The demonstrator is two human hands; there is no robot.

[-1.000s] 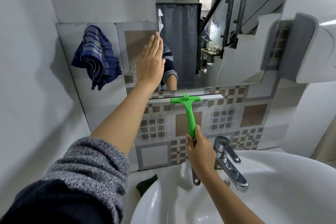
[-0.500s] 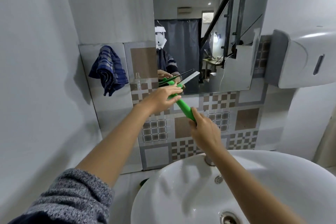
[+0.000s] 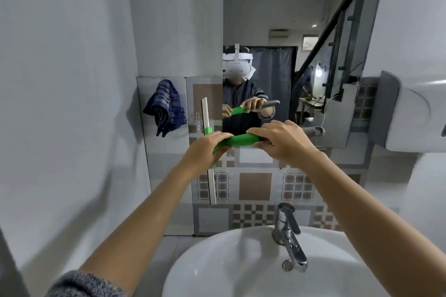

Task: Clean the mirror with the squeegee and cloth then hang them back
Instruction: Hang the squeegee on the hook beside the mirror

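Both hands gripped the green squeegee (image 3: 237, 140) below the mirror (image 3: 289, 55), handle lying crosswise, left hand (image 3: 207, 149) nearest its upright blade, right hand (image 3: 280, 142) closed on the handle's far end.

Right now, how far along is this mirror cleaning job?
Roughly midway, I'd guess. Done: hard to say; the mirror shows no obvious streaks. In hand: the green squeegee is gripped by both the left hand and the right hand, its blade upright and off the glass. Left: the blue checked cloth hangs on the wall, so wiping may remain, then hanging the squeegee back.
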